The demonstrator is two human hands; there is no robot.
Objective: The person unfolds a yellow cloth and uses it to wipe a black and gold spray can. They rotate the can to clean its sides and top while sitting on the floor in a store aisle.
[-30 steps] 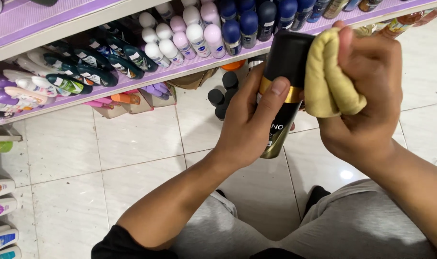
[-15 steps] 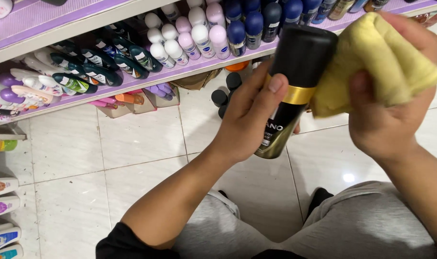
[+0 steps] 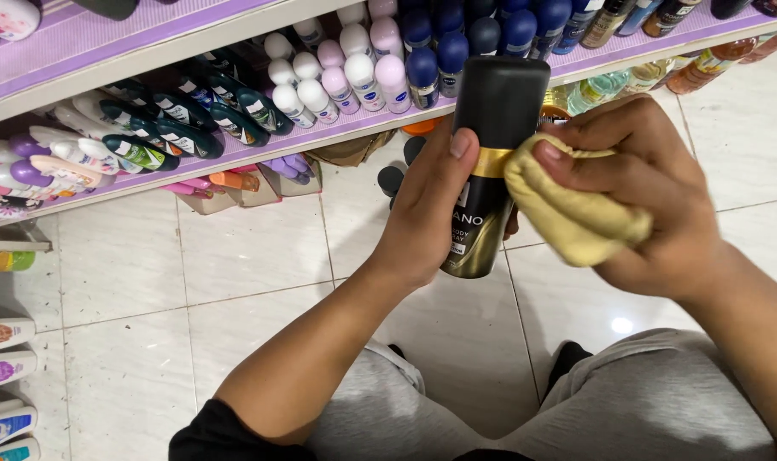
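Observation:
My left hand (image 3: 431,218) grips a tall black spray can (image 3: 489,162) with a gold band and a gold lower end, held up over the floor. My right hand (image 3: 653,196) holds a folded yellow cloth (image 3: 572,218) and presses it against the can's right side at the gold band. The can's cap points toward the shelf. My fingers cover part of the can's label.
A purple-lined shelf (image 3: 235,149) runs across the top, packed with roll-on bottles (image 3: 354,68) and dark green tubes (image 3: 175,119). Black caps (image 3: 392,179) and small boxes sit under it on the white tiled floor (image 3: 192,282). More bottles (image 3: 0,376) lie at the left edge.
My right hand brought the yellow cloth down from the can's cap to its gold band and body. The can tilted slightly more upright in my left hand.

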